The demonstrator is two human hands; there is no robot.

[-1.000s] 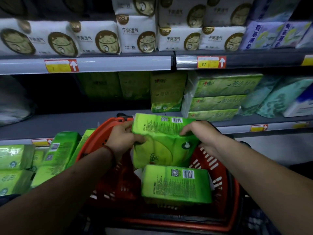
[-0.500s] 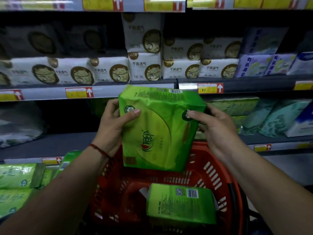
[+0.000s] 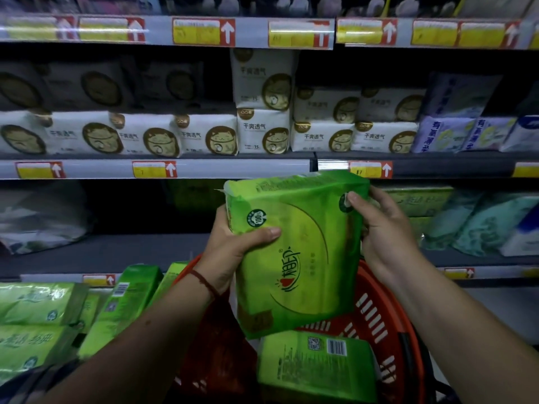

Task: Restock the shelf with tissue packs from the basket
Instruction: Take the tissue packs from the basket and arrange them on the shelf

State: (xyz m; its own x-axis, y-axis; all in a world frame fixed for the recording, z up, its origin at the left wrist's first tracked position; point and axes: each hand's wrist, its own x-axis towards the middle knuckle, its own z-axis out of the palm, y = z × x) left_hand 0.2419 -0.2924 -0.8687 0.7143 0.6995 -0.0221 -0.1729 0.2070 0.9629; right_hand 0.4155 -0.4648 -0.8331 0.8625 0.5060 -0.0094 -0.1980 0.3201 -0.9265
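L hand [image 3: 233, 246], R hand [image 3: 382, 231] raised pack [image 3: 300, 258]; spare pack [image 3: 315, 365] in basket [image 3: 390, 319]

a shop, a supermarket aisle by the look of it. tiered shelves [image 3: 116, 252] run across the view, each front edge carrying yellow-and-red price labels [image 3: 154, 169] with white arrows. identical white packs [image 3: 204, 135] sit in rows, green tissue packs [image 3: 38, 304] are stacked lower left, and a red plastic shopping basket [image 3: 388, 316] stands in front.

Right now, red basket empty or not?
Not empty. A green tissue pack lies in the red basket, barcode up; left hand and right hand hold a second pack above it.
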